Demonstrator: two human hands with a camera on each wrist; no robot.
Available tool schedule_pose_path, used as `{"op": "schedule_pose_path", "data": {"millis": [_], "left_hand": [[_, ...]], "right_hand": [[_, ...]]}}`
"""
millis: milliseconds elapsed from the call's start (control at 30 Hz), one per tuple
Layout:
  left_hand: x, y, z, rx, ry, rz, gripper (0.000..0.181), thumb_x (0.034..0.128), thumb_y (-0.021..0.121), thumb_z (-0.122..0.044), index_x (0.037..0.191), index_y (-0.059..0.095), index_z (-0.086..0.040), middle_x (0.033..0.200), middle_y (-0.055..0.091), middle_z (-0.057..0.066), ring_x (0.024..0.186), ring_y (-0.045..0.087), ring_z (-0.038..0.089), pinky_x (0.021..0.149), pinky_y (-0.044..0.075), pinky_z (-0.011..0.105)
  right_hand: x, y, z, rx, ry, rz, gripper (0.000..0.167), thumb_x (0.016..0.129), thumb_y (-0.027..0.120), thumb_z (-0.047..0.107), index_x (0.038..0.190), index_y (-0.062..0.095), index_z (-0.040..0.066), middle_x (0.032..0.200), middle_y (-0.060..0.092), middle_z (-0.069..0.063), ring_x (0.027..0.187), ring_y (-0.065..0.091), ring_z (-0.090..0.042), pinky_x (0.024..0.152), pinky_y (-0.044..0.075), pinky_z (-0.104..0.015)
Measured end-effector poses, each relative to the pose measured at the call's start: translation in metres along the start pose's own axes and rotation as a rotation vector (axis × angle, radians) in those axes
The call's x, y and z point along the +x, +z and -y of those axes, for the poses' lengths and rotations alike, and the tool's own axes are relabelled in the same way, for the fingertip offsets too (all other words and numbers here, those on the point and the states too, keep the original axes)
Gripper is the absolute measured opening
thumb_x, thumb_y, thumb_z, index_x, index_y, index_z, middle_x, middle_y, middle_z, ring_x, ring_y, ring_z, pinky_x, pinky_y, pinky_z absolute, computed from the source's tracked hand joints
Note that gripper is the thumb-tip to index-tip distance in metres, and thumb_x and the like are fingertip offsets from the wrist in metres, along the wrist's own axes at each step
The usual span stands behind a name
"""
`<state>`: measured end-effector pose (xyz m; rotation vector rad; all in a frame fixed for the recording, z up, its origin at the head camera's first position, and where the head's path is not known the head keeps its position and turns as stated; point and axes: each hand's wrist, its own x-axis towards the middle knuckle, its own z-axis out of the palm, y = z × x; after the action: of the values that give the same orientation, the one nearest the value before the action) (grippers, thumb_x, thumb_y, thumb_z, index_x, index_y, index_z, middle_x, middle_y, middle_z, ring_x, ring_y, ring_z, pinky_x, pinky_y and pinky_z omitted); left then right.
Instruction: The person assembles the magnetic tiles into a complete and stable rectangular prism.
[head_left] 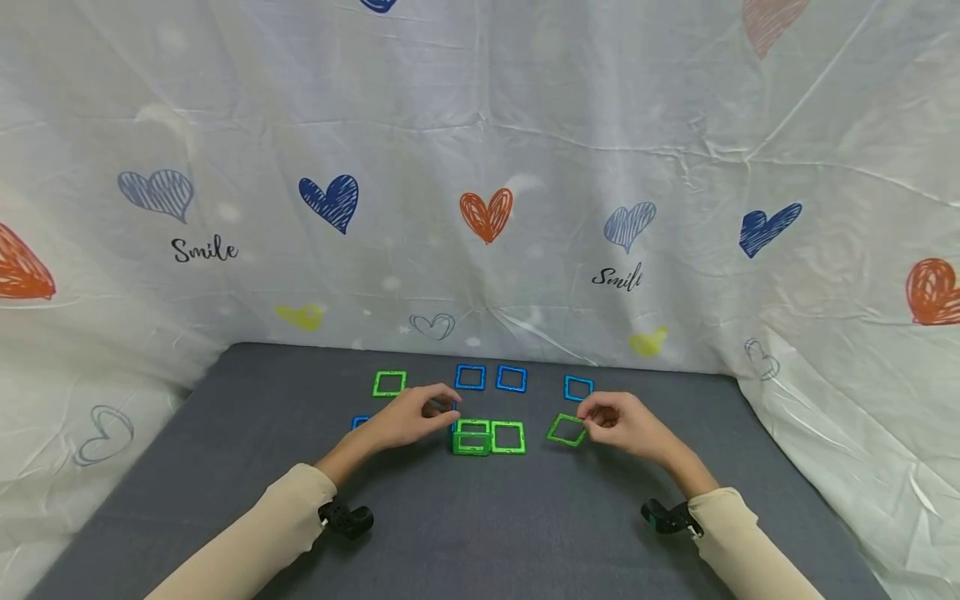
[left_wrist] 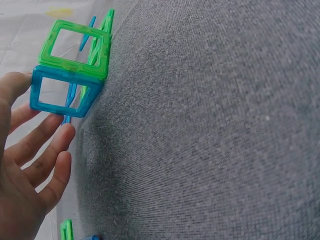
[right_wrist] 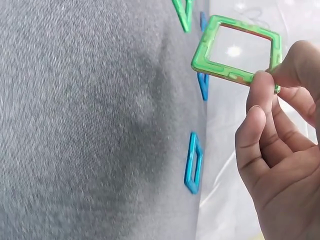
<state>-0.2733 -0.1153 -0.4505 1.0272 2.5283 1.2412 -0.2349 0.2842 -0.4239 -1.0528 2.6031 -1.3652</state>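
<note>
1. By the left hand [head_left: 408, 417], a blue translucent plastic square frame [left_wrist: 55, 109] is pinched at its edge, with the thumb and index finger close together; the other fingers are spread loosely below it in the left wrist view.
2. This blue frame is seen almost edge-on from the head, and it is joined along one edge to a green translucent plastic square frame [left_wrist: 72, 65]. A small block is formed by these pieces near the middle of the table; how it is closed at the back cannot be told.
3. Beside the block, at 3 o'clock and touching it, a flat green square frame [head_left: 507, 451] is placed.
4. By the right hand [head_left: 626, 425], a loose green plastic square frame [right_wrist: 225, 72] is held in a narrow pinch of thumb and fingers, at its 4 o'clock corner in the right wrist view. It is found at 3 o'clock from the block, apart from it.
5. Around the block, blue square frames are seen at 12 o'clock [head_left: 470, 389], 1 o'clock [head_left: 512, 390] and 2 o'clock [head_left: 577, 398]. A green square frame [head_left: 390, 373] is laid at 10 o'clock, and a blue piece [head_left: 358, 418] is partly hidden by the left hand at 9 o'clock.
6. The table is covered with dark grey cloth [head_left: 525, 533]. At 12 o'clock, behind it, a white sheet [head_left: 420, 100] is hung, printed with hearts and the word "Smile".
</note>
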Motion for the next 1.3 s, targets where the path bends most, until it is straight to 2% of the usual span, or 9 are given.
{"op": "schedule_pose_path", "data": {"millis": [400, 733, 833, 1067, 1300], "left_hand": [[0.0, 0.0, 0.002, -0.003, 0.01, -0.003, 0.035, 0.1048, 0.062, -0.027, 0.13, 0.063, -0.003, 0.122, 0.066, 0.012, 0.1, 0.069, 0.023, 0.084, 0.055, 0.041], [0.0, 0.001, 0.001, -0.006, -0.001, -0.002, 0.035, 0.1048, 0.062, -0.027, 0.13, 0.063, -0.003, 0.122, 0.066, 0.012, 0.101, 0.068, 0.023, 0.084, 0.055, 0.041], [0.0, 0.001, 0.001, -0.005, -0.001, -0.002, 0.035, 0.1049, 0.062, -0.027, 0.13, 0.063, -0.003, 0.121, 0.066, 0.012, 0.102, 0.068, 0.023, 0.085, 0.055, 0.041], [0.0, 0.001, 0.0, 0.004, 0.002, -0.005, 0.035, 0.105, 0.062, -0.026, 0.13, 0.062, -0.002, 0.121, 0.066, 0.012, 0.101, 0.068, 0.023, 0.085, 0.055, 0.041], [0.0, 0.0, -0.001, 0.011, 0.008, -0.007, 0.035, 0.105, 0.062, -0.026, 0.13, 0.062, -0.002, 0.121, 0.066, 0.013, 0.1, 0.068, 0.022, 0.084, 0.055, 0.04]], "right_hand": [[0.003, 0.016, -0.007, 0.059, -0.047, -0.009, 0.013, 0.092, 0.065, -0.012, 0.101, 0.068, -0.004, 0.09, 0.068, -0.014, 0.07, 0.061, -0.018, 0.056, 0.049, -0.03], [0.002, 0.03, -0.005, 0.098, -0.073, -0.034, 0.007, 0.095, 0.067, -0.006, 0.102, 0.069, -0.004, 0.088, 0.068, -0.014, 0.071, 0.063, -0.016, 0.059, 0.053, -0.029], [0.002, 0.032, -0.004, 0.113, -0.08, -0.057, 0.01, 0.095, 0.068, -0.006, 0.103, 0.07, -0.001, 0.088, 0.069, -0.015, 0.071, 0.064, -0.019, 0.06, 0.054, -0.029], [0.001, 0.038, -0.002, 0.147, -0.107, -0.093, 0.017, 0.095, 0.067, -0.007, 0.109, 0.073, 0.002, 0.092, 0.069, -0.021, 0.072, 0.064, -0.036, 0.061, 0.055, -0.029], [0.002, 0.046, 0.0, 0.166, -0.142, -0.084, 0.018, 0.095, 0.067, -0.008, 0.111, 0.073, 0.001, 0.096, 0.069, -0.017, 0.074, 0.065, -0.035, 0.062, 0.055, -0.03]]}}
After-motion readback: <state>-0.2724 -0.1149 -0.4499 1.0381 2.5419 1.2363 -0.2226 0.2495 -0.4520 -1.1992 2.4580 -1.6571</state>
